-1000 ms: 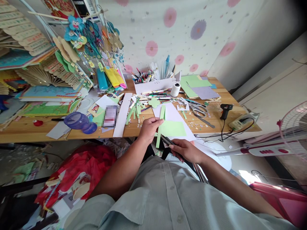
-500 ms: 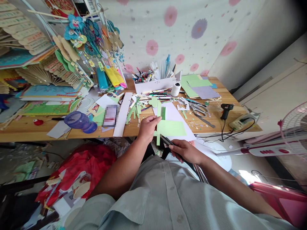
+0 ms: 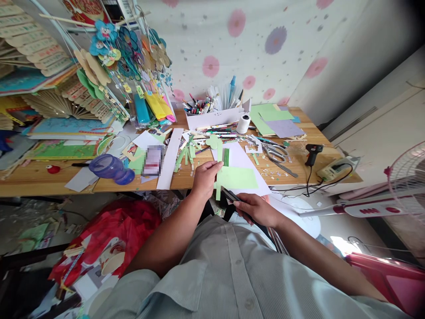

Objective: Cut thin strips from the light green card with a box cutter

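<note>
Pinched between the thumb and fingers of my left hand (image 3: 206,178) is a pale green paper strip (image 3: 218,192), its lower end hanging past the table's front edge. My right hand (image 3: 255,207) is closed around what look like black scissors (image 3: 231,194), their tips pointing up-left beside the strip's lower end. Just beyond my hands, a light green paper rectangle (image 3: 239,177) and a row of thin dark-green folded strips (image 3: 226,157) lie over a white sheet (image 3: 236,153). A rounded green paper cutout (image 3: 212,141) sits behind the strip.
Green scraps (image 3: 186,155) and a white bar (image 3: 169,158) lie to the left, near a purple container (image 3: 111,168). A pen box (image 3: 217,118) and thread spool (image 3: 243,124) stand behind. Larger scissors (image 3: 276,153) and a glue gun (image 3: 313,153) are at right.
The paper strip's lower end has shifted very slightly up and left, and the scissors' tips sit a touch closer to it. Otherwise both hands look nearly still.
</note>
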Available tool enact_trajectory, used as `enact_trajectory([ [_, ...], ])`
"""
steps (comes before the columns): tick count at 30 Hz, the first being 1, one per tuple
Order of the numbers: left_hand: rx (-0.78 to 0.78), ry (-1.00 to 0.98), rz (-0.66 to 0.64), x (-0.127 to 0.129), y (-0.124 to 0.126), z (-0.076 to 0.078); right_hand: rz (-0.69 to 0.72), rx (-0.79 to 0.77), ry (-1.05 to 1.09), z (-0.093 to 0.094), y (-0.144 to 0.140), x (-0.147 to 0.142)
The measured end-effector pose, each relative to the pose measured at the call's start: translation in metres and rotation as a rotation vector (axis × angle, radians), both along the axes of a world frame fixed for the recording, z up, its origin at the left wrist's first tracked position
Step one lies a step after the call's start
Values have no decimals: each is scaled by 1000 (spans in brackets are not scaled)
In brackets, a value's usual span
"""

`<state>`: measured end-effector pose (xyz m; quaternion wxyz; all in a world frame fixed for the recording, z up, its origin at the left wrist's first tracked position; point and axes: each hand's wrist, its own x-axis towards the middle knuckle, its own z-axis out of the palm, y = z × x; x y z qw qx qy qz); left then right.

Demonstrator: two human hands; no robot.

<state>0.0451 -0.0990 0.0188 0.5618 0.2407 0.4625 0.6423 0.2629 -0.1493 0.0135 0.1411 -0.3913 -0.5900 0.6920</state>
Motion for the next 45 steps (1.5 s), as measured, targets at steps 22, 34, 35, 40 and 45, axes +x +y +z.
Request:
enact_trajectory([
  [22,-26,7,78,3,1,4,-24,231,-193,6,-6,-5],
  [34,24,-30,54,3,2,1,-11,670,-482,12,-12,-9],
  [35,39,-27,69,4,1,2,-3,712,-516,14,-14,-10],
  [40,131,-51,128,6,-5,16,8,916,-631,17,-25,-17],
  [45,180,-88,135,3,-10,34,3,940,-573,21,-27,-21],
])
